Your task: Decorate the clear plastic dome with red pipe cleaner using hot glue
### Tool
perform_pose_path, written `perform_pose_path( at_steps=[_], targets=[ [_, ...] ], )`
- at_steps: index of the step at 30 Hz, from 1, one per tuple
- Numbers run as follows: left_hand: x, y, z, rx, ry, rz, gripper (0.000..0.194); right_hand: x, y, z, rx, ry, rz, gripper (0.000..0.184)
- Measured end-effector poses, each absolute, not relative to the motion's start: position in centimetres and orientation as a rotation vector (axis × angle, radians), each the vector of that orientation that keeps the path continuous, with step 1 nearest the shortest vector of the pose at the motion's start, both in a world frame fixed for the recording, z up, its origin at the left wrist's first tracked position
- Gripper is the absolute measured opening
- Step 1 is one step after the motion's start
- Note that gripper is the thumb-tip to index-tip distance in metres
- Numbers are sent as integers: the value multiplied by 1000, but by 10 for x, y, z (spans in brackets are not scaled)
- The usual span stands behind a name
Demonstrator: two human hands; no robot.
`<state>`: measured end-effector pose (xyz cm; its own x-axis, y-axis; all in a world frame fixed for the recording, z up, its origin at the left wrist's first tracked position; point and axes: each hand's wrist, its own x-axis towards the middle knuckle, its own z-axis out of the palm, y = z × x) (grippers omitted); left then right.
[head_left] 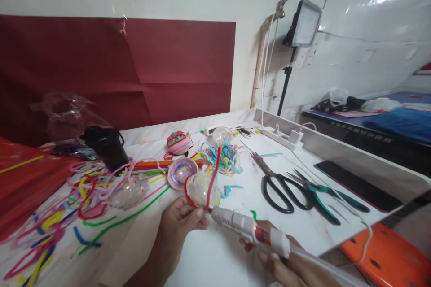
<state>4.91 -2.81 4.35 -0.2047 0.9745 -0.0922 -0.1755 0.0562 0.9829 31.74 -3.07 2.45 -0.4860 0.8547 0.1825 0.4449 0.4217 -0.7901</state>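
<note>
Between thumb and fingers, my left hand pinches a clear plastic ball with a red pipe cleaner bent around it. My right hand grips a white glue gun, a small orange light glowing on its body. The gun's nozzle points left and meets the lower part of the red pipe cleaner, close to my left fingertips. Whether glue is coming out is too small to tell. Just behind the ball lies a round pastel dish-like piece. A pink-and-green ball sits farther back.
Loose colored pipe cleaners cover the table's left side, beside a black cup-like container. Black-handled scissors, green-handled pliers and a dark phone-like slab lie right. A cable runs over the right edge, above an orange stool.
</note>
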Motion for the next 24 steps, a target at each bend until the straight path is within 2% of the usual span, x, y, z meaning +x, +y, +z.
perform_pose_path(
  at_steps=[9,14,24],
  targets=[
    [50,-27,45,839,1248,1409,30,310,-28,42,-1056,-2229,924,41],
    [50,-26,42,829,1241,1405,28,312,-30,36,-1084,-2202,968,38],
    [49,-28,44,841,1212,1392,25,316,-32,32,-1109,-2214,939,44]
  ],
)
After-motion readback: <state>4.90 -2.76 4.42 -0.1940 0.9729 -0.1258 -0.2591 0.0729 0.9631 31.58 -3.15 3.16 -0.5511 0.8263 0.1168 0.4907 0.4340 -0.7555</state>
